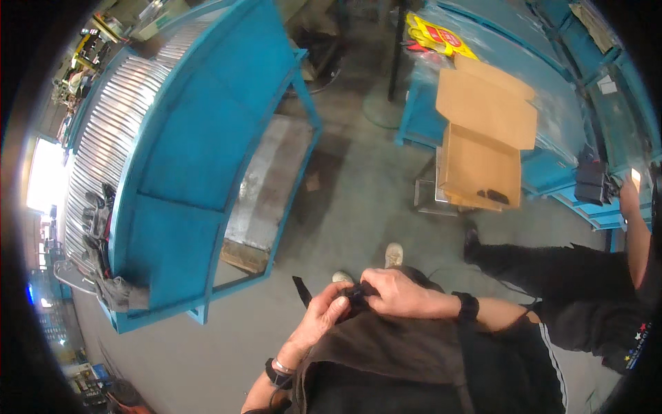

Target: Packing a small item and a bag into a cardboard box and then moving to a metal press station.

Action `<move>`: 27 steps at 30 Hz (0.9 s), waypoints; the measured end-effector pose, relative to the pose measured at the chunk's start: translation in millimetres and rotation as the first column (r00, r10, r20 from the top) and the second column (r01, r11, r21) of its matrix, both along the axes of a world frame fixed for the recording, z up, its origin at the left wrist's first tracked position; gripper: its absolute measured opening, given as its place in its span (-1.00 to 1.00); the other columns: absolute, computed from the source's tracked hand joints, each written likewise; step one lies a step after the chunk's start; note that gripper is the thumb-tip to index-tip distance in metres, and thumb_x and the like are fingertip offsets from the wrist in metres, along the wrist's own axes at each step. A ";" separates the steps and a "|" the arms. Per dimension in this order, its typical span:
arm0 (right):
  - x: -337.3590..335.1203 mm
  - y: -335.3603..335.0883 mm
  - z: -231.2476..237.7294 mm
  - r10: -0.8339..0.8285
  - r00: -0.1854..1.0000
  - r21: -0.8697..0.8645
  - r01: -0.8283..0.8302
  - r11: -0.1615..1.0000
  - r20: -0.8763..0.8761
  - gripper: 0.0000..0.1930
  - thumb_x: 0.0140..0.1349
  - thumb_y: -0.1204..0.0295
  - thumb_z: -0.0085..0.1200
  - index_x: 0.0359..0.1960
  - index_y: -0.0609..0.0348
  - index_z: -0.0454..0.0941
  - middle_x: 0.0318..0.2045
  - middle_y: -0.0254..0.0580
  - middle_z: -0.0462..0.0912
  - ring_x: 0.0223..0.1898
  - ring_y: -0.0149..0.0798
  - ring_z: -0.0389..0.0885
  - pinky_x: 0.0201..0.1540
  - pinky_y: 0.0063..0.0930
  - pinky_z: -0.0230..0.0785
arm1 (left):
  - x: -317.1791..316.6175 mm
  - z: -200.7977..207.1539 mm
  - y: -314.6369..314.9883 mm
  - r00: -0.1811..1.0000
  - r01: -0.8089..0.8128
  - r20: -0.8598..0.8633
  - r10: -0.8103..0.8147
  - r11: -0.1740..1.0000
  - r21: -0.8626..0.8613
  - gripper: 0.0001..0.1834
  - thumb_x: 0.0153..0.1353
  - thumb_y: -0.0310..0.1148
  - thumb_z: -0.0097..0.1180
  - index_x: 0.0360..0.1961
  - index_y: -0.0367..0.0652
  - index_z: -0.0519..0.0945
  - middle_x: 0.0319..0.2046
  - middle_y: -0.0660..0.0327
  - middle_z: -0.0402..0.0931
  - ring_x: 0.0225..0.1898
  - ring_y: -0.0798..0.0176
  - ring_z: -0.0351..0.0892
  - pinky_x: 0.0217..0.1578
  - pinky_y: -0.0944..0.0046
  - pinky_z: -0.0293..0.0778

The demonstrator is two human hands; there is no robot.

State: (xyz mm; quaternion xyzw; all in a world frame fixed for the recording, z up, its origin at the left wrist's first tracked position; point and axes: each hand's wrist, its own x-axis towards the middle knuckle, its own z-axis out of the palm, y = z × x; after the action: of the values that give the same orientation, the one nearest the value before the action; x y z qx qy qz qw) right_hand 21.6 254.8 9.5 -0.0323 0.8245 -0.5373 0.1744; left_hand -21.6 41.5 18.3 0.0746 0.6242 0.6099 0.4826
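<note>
In front of my waist, my left hand [323, 316] and my right hand [392, 291] are both closed on a small black buckle [355, 295], mostly hidden by the fingers. A loose black strap end [301, 291] sticks out to the left of my left hand. Just below the hands hangs a dark brown apron [386, 348] over my front. Dark bands circle both my wrists.
A blue-framed roller conveyor [183, 165] stands left, with dark gloves [100, 228] on its edge. At right, an open cardboard box [476, 162] holds small dark items beside a blue bench [545, 96] bearing a yellow package [441, 38]. Another person's arm [638, 241] reaches in at far right.
</note>
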 end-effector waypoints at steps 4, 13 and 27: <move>1.5 2.1 1.9 0.013 1.000 0.026 -0.013 1.000 0.007 -0.81 0.04 0.51 0.01 -0.29 0.33 0.42 -0.38 0.19 0.57 -0.27 0.25 0.55 -0.22 0.00 0.37 | -1.6 0.2 1.2 0.992 0.059 -0.106 -0.063 0.997 -0.046 -0.54 0.38 -0.14 0.00 0.11 -0.29 0.39 -0.33 0.27 0.48 -0.29 0.38 0.40 -0.20 0.33 0.40; 10.6 8.0 -1.4 0.143 0.987 0.116 -0.134 0.984 -0.075 -0.84 -0.03 0.57 -0.02 -0.38 0.33 0.35 -0.43 0.21 0.54 -0.30 0.28 0.53 -0.23 0.06 0.35 | -5.2 13.0 6.5 0.905 0.262 -0.293 -0.310 0.946 -0.191 -0.57 0.33 -0.19 0.07 0.05 -0.32 0.41 -0.37 0.04 0.51 -0.31 0.21 0.47 -0.18 0.22 0.42; 21.9 -2.0 -12.7 0.169 0.978 0.110 -0.156 0.982 -0.121 -0.80 -0.01 0.51 0.03 -0.32 0.31 0.45 -0.32 0.14 0.59 -0.24 0.19 0.58 -0.18 -0.02 0.41 | 21.5 16.8 5.2 0.965 0.155 -0.197 -0.172 0.983 -0.101 -0.51 0.30 -0.20 0.09 0.13 -0.32 0.38 -0.09 0.07 0.50 -0.01 0.22 0.44 0.06 0.22 0.34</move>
State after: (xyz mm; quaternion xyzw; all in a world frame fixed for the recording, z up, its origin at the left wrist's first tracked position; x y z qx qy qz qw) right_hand 43.5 252.8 -3.2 -0.1256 0.8546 -0.4759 0.1652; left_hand -0.1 46.7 35.1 0.1674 0.6876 0.5300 0.4672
